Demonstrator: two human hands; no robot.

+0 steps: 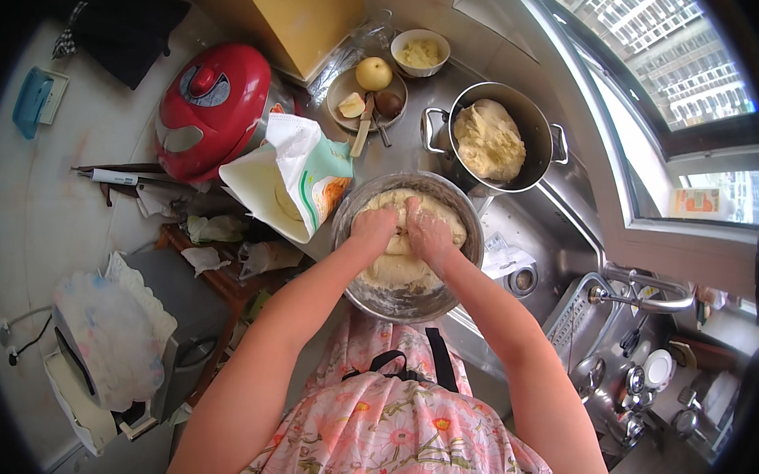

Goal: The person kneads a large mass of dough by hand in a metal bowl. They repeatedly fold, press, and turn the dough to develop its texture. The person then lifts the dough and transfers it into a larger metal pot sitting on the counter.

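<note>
Both of my hands press into pale dough (400, 270) inside a wide metal bowl (408, 310) at the counter's edge. My left hand (375, 229) sits on the left part of the dough, its fingertips sunk in and hidden. Close beside it, my right hand (428, 232) grips the dough with bent fingers, its thumb pointing away from me. Flour streaks the bowl's inner wall. Behind and to the right, a two-handled steel pot (540, 117) holds a second lump of dough (489, 140). An opened flour bag (299, 175) leans just left of the bowl.
A plate (342, 84) with fruit and a knife (362, 130) lies behind the bowl, near a white bowl (421, 35) of pale food. A red-lidded cooker (212, 112) stands left. The sink (546, 246), with its faucet (659, 300), is on the right under an open window.
</note>
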